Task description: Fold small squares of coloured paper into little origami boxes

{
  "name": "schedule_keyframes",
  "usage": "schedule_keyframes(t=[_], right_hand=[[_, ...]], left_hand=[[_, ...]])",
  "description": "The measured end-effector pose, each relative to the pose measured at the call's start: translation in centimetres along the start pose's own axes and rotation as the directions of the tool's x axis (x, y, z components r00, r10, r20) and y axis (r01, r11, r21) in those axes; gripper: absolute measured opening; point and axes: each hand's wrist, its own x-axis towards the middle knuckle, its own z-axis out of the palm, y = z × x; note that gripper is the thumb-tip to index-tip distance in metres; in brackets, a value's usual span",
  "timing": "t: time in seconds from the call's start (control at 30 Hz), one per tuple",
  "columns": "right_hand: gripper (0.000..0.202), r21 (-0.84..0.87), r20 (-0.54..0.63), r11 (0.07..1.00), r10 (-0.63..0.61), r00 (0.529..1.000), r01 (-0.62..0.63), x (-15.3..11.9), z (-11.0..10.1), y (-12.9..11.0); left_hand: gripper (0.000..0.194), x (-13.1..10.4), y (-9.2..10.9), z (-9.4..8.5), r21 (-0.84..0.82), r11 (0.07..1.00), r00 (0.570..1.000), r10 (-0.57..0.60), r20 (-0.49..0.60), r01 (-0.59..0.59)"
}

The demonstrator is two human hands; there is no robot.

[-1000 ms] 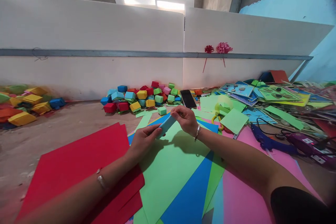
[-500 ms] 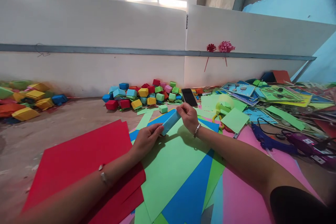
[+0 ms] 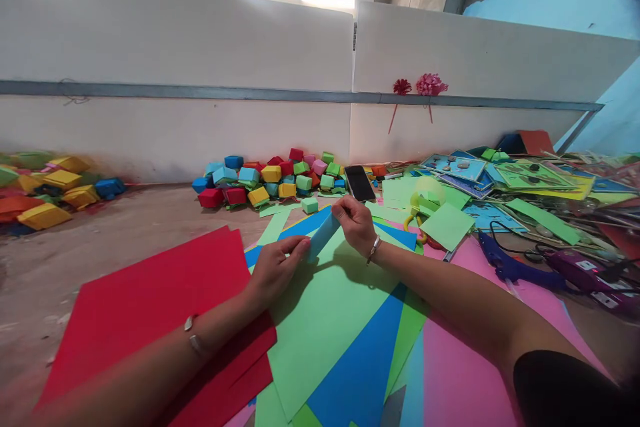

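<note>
A light blue strip of paper (image 3: 323, 237) stretches between my two hands, slanting up to the right. Its lower left end is pinched by my left hand (image 3: 277, 268), thumb against the fingers. My right hand (image 3: 355, 223) grips the upper right end, fingers curled over it. Beneath the hands lies a large light green paper sheet (image 3: 340, 307), with blue sheets (image 3: 357, 363) under it. A stack of red paper (image 3: 165, 307) is spread below my left forearm.
Small folded paper boxes (image 3: 273, 175) are piled by the wall, with more boxes (image 3: 63, 180) at the far left. A phone (image 3: 360, 183) lies beyond my right hand. Pink paper (image 3: 465, 340), a blue glue gun (image 3: 517, 267), scissors (image 3: 415, 220) and stacked cards (image 3: 533, 177) occupy the right.
Both hands keep their hold on the blue strip, which has tilted slightly and now looks darker. The whole view has shifted a little.
</note>
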Motion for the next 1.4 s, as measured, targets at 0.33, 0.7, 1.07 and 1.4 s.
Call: schedule_keyframes(t=[0.33, 0.7, 1.07, 1.4], right_hand=[[0.031, 0.086, 0.134, 0.955, -0.293, 0.947, 0.284, -1.7, 0.5, -2.8], [0.018, 0.078, 0.122, 0.923, -0.383, 0.916, 0.376, -1.7, 0.6, -1.9], [0.020, 0.086, 0.147, 0.912, -0.410, 0.900, 0.401, -1.8, 0.7, -2.5], [0.023, 0.073, 0.187, 0.989, -0.138, 0.973, 0.126, -1.2, 0.4, -3.6]], left_hand=[[0.028, -0.7, 1.4, -0.1, -0.040, 0.972, 0.939, 0.211, -0.272, -0.230], [0.027, -0.4, 1.1, -0.3, -0.008, 0.948, 0.901, 0.299, -0.314, -0.318], [0.018, -0.7, 2.5, -1.0, -0.145, 0.933, 0.914, 0.278, -0.295, -0.330], [0.029, -0.5, 2.4, -0.2, -0.399, 0.914, 0.980, -0.004, -0.198, -0.077]])
